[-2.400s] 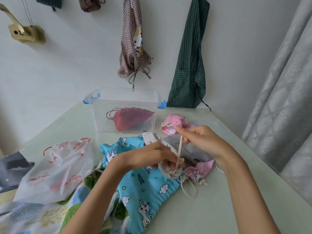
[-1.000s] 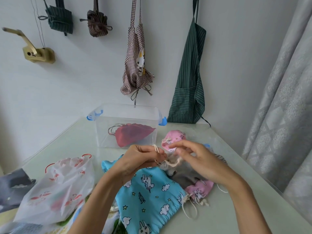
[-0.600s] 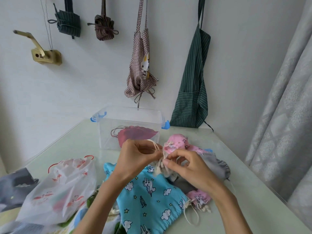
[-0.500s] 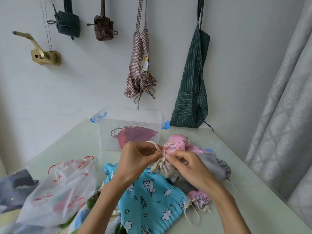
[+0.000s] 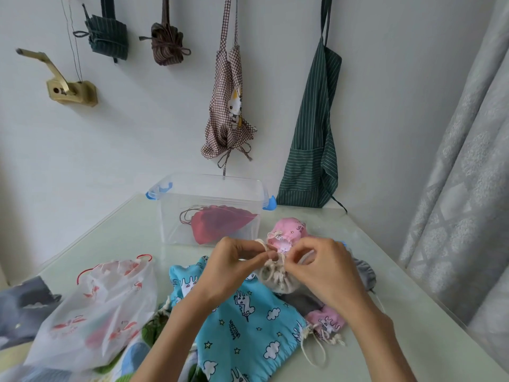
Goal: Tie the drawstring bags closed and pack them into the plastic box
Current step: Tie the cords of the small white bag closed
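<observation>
Your fingers cover the knot itself, so how far it is tied is hard to make out. Your left hand [image 5: 234, 264] and right hand [image 5: 325, 267] both pinch the cream cord [image 5: 271, 262] directly above the gathered mouth of the small beige bag [image 5: 276, 279], which sits between and just below your fingertips, over the blue unicorn bag [image 5: 248, 323] near the table's [image 5: 132, 238] middle. At the far edge, the plastic box [image 5: 209, 208] holds a red bag [image 5: 220, 223].

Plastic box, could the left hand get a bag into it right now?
Probably yes. The box stands open-topped just beyond the left hand, with bare table between; only the red bag lies inside. But both hands are busy pinching the cord.
</observation>
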A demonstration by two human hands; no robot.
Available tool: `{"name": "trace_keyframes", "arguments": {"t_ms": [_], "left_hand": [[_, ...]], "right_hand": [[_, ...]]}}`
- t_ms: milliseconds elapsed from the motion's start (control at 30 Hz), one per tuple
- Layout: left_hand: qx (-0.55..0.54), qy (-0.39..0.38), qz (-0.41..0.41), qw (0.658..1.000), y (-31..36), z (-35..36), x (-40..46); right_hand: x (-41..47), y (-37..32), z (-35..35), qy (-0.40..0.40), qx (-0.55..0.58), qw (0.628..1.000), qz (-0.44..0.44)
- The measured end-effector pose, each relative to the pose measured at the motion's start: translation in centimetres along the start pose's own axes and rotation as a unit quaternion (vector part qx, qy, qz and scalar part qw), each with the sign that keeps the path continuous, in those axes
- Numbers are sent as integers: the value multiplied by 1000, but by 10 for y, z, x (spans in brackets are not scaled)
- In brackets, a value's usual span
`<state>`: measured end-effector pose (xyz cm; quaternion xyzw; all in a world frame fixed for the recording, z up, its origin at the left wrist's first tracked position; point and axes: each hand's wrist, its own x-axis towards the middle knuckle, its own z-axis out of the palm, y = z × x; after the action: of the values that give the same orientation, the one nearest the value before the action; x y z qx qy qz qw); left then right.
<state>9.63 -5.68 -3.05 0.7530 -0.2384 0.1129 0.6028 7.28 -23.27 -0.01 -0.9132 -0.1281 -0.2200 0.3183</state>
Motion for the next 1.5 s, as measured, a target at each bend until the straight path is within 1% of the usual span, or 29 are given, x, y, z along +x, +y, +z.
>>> {"name": "trace_keyframes", "arguments": {"t_ms": [67, 133, 233, 300, 333, 367, 400, 433, 467, 500, 600, 667, 700, 733, 767, 800, 867, 967, 1067, 1100, 1133, 1167, 1200, 1267, 1300, 1333, 1367, 1433, 1500], "left_hand": [[8, -3, -4, 1000, 2, 3, 1], [9, 3, -8, 1000, 4, 4, 1], [26, 9, -7, 1000, 4, 2, 0], [15, 14, -9, 1000, 4, 2, -1], [-4, 15, -12, 1000, 4, 2, -1], [-19, 14, -13, 1000, 5, 2, -1], [-26, 11, -13, 1000, 5, 2, 0], [-25, 8, -11, 1000, 5, 1, 0], [-21, 4, -9, 1000, 5, -1, 0], [-15, -2, -7, 1000, 4, -2, 0], [-3, -17, -15, 1000, 0, -4, -1], [3, -23, -23, 999, 0, 0, -2], [5, -26, -22, 999, 1, 2, -2], [5, -26, -16, 1000, 3, 5, -2], [3, -22, -9, 1000, 5, 6, -2], [-4, -11, -1, 1000, 7, 6, -2], [-19, 14, 10, 1000, 12, 5, -2], [-25, 32, 17, 999, 20, 8, -4], [-25, 51, 29, 998, 23, 17, -4], [-20, 59, 33, 998, 23, 18, -4], [-14, 65, 32, 997, 22, 18, -4], [-12, 67, 28, 997, 20, 18, -4], [-13, 66, 20, 998, 17, 15, -3], [-25, 61, -1, 998, 11, 9, -3], [-33, 57, -9, 998, 9, 6, -2], [-31, 59, -13, 998, 8, 4, -1], [-16, 69, -13, 997, 6, 1, 0], [3, 122, -17, 992, 7, -4, 3], [-57, 179, -36, 982, 11, -6, 4]], "right_hand": [[-1, -5, 4, 53, -99, 994, -14], [0, -6, 8, 62, -100, 993, -3], [1, 3, 14, -25, -19, 999, 31], [4, 7, 16, -88, 118, 986, 83], [5, 7, 15, -113, 215, 963, 117], [5, 7, 16, -140, 327, 923, 149], [6, 8, 16, -165, 436, 868, 170], [6, 8, 16, -189, 516, 817, 176], [5, 7, 16, -209, 540, 797, 172], [4, 7, 15, -226, 508, 815, 165], [4, 6, 10, -225, 248, 936, 112], [4, 8, 7, -152, 46, 986, 58], [3, 6, 4, -108, -39, 993, 21], [2, 3, 2, -73, -63, 995, -5], [2, 2, 0, -61, -17, 998, -11], [3, 1, -2, -71, 84, 994, -1], [3, -2, -7, -121, 294, 947, 40], [4, 3, 0, -147, 496, 852, 75], [6, 2, 15, -143, 635, 753, 96], [6, 2, 20, -141, 657, 732, 109], [6, 3, 23, -135, 658, 730, 124], [6, 2, 23, -119, 628, 757, 134], [6, 4, 23, -97, 564, 809, 134], [5, 8, 15, -101, 354, 925, 92], [5, 12, 11, -119, 253, 958, 67], [5, 15, 7, -134, 180, 973, 51], [6, 16, 3, -140, 152, 977, 48], [6, 15, -8, -123, 187, 973, 58], [6, 14, -16, -82, 251, 962, 67]]}}
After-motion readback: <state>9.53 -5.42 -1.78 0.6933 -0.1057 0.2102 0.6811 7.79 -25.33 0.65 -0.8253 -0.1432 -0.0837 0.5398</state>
